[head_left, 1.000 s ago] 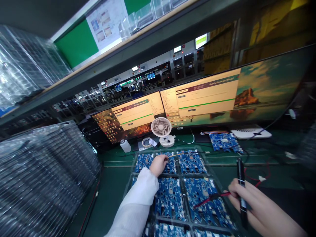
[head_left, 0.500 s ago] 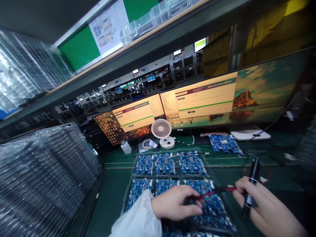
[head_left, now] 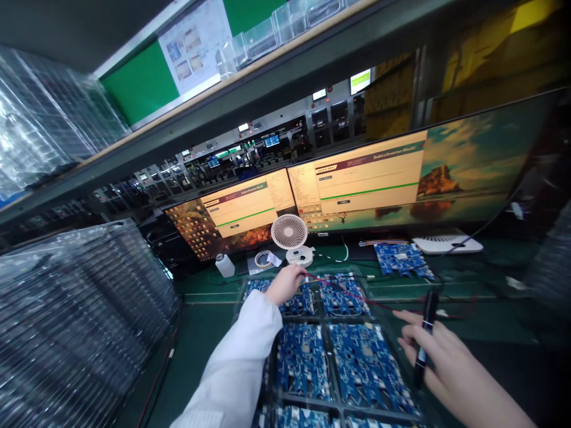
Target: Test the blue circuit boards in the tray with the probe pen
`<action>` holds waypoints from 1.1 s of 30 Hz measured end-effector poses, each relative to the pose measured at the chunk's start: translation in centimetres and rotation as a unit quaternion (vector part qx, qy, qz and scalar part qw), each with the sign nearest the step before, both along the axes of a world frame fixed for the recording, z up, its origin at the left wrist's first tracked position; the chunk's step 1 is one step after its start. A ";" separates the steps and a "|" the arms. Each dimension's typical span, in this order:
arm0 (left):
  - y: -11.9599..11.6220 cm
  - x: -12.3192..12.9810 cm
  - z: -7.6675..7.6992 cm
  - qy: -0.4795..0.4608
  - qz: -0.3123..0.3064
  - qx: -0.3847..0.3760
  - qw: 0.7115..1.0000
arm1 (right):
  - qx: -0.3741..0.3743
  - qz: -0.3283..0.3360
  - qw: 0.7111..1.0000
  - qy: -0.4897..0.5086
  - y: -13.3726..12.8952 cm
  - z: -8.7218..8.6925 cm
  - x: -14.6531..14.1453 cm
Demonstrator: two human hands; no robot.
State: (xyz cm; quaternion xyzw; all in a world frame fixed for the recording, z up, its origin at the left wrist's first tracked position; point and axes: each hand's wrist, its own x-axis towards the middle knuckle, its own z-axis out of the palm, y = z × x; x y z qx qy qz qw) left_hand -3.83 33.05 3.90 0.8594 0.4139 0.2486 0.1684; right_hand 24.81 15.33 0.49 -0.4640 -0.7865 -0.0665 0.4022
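Left hand (head_left: 285,284) back out at far row of circuit boards (head_left: 307,297), pinching red wire (head_left: 357,297) end. Wire runs right-near toward right hand (head_left: 439,356), fingers wrapped round black pen (head_left: 423,342), upright.

— What's on the bench?
— Tray (head_left: 250,284) of circuit boards (head_left: 357,362) dead centre, fan (head_left: 289,233) at twelve o'clock, two monitors (head_left: 357,178) behind it.
— And at nine?
— Stacked trays (head_left: 80,321). One loose board (head_left: 401,258) at two o'clock.
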 end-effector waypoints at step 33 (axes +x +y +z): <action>5.7 0.9 -8.2 -0.075 0.069 -0.090 0.991 | -0.198 0.033 0.961 -0.191 0.5 -9.6 -0.7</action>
